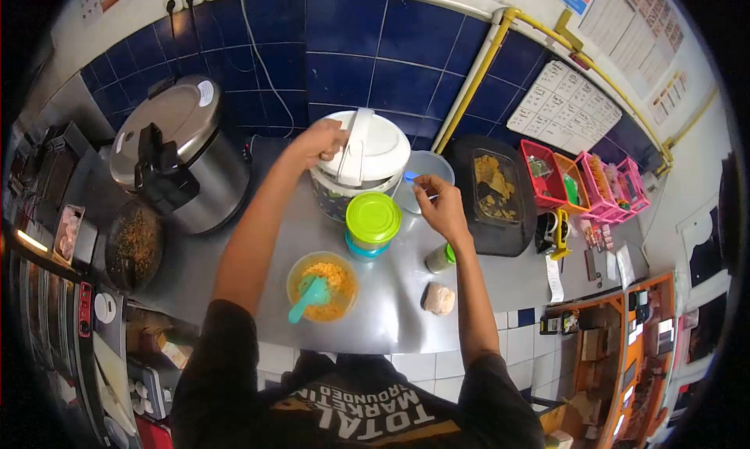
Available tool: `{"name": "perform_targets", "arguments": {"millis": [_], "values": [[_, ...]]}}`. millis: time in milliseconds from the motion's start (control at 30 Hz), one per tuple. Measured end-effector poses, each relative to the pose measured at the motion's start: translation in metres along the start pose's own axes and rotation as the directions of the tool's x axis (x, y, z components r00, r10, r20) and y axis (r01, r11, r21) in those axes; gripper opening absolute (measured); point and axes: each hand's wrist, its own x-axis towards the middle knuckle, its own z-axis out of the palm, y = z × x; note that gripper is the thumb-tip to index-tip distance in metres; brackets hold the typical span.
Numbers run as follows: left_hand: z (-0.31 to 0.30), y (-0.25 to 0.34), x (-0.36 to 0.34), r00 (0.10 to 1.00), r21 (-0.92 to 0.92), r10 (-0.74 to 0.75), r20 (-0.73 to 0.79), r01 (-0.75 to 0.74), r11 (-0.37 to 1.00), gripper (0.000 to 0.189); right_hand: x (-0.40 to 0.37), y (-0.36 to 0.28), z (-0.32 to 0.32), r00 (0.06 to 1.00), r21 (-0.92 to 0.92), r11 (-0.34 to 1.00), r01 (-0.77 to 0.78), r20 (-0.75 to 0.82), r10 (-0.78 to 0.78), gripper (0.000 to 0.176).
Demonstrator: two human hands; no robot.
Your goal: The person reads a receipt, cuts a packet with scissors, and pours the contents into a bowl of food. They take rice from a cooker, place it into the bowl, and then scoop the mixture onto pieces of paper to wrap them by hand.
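Note:
My left hand [322, 141] is at the left side of a white lid [381, 140], fingers curled on it. The lid sits tilted on a patterned round container [330, 199], with a dark gap below its front rim. My right hand [440, 205] pinches a small blue piece [412, 177], perhaps a utensil handle, at a translucent tub [432, 166]; its lower part cannot be made out. In front stand a green-lidded tub [373, 219] and a bowl [351, 301] of orange crumbly food with a turquoise spoon [310, 294].
A green-capped jar [441, 258] and a wrapped pale lump [439, 299] lie near my right forearm. At left are a large steel cooker [199, 164] and a dark pan [134, 246]. To the right are a food tray [498, 187] and red baskets [544, 172].

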Motion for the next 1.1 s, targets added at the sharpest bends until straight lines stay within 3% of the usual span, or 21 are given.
{"name": "perform_targets", "arguments": {"millis": [33,100,167,233,267,333,433,467,567,633,667,767,800,867,900,933,967,1000,1033,1100], "values": [[-0.002,0.016,0.004,1.0,0.001,-0.006,-0.002,0.006,1.0,0.041,0.01,0.004,0.006,1.0,0.003,1.0,-0.005,0.003,0.005,0.023],[-0.012,0.047,0.022,0.988,0.055,0.008,0.151,-0.017,0.998,0.017,0.03,0.007,0.023,0.997,0.016,0.998,0.06,0.039,-0.061,0.021],[-0.001,0.086,0.036,0.998,0.096,0.016,0.059,-0.021,0.995,0.032,0.054,-0.003,0.039,0.993,0.044,0.996,0.083,0.075,-0.087,0.02],[0.006,0.123,0.042,0.994,0.15,-0.109,0.015,0.106,0.983,0.045,0.082,-0.001,0.062,0.955,-0.008,0.967,0.254,0.161,-0.249,0.021],[0.006,0.131,0.049,0.995,0.184,-0.095,0.038,0.087,0.979,0.049,0.095,-0.002,0.073,0.955,-0.012,0.967,0.255,0.163,-0.25,0.021],[0.004,0.142,0.059,0.995,0.218,-0.085,0.057,0.071,0.973,0.054,0.117,-0.003,0.098,0.887,-0.179,0.884,0.433,0.259,-0.382,0.022],[0.005,0.15,0.065,0.996,0.256,-0.028,0.088,0.004,0.967,0.063,0.136,-0.007,0.135,0.875,-0.286,0.832,0.475,0.252,-0.413,0.028],[0.003,0.152,0.066,0.994,0.239,-0.044,0.1,0.019,0.971,0.065,0.145,-0.005,0.143,0.87,-0.333,0.826,0.455,0.366,-0.332,0.035],[0.0,0.158,0.069,0.992,0.219,-0.062,0.114,0.035,0.975,0.072,0.158,0.001,0.152,0.871,-0.302,0.857,0.417,0.402,-0.282,0.035],[-0.004,0.156,0.078,0.984,0.177,-0.156,0.088,0.138,0.974,0.058,0.156,0.006,0.141,0.994,-0.248,0.964,0.095,0.083,-0.077,0.022],[-0.005,0.156,0.075,0.983,0.146,-0.116,0.143,0.095,0.985,0.056,0.158,0.013,0.135,0.992,-0.283,0.952,0.115,-0.021,-0.126,0.023],[-0.006,0.155,0.079,0.986,0.163,-0.096,0.133,0.074,0.984,0.054,0.156,0.007,0.115,0.989,-0.456,0.886,0.084,-0.071,-0.13,0.03],[-0.009,0.152,0.082,0.979,0.159,-0.087,0.182,0.058,0.986,0.075,0.155,0.007,0.12,0.99,-0.457,0.886,0.081,-0.064,-0.123,0.03],[-0.008,0.153,0.077,0.98,0.155,-0.051,0.191,0.021,0.988,0.075,0.15,0.007,0.127,0.917,-0.61,0.703,0.366,0.105,-0.386,0.03],[-0.007,0.154,0.074,0.981,0.152,-0.006,0.196,-0.025,0.988,0.074,0.149,0.013,0.128,0.92,-0.613,0.704,0.359,0.104,-0.378,0.03],[-0.007,0.154,0.075,0.981,0.167,-0.013,0.192,-0.02,0.986,0.074,0.15,0.016,0.13,0.823,-0.586,0.58,0.566,0.364,-0.435,0.034],[-0.007,0.154,0.076,0.98,0.168,-0.014,0.197,-0.02,0.986,0.074,0.151,0.017,0.131,0.664,-0.497,0.443,0.747,0.597,-0.45,0.041],[-0.007,0.153,0.077,0.982,0.174,0.014,0.188,-0.047,0.984,0.074,0.149,0.018,0.134,0.678,-0.438,0.587,0.681,0.679,-0.28,0.048],[-0.006,0.153,0.075,0.983,0.178,0.042,0.18,-0.074,0.981,0.074,0.149,0.005,0.132,0.68,-0.441,0.587,0.679,0.68,-0.275,0.048],[-0.005,0.153,0.074,0.983,0.18,0.044,0.181,-0.077,0.981,0.075,0.151,-0.016,0.126,0.68,-0.491,0.682,0.541,0.733,-0.012,0.045]]}}
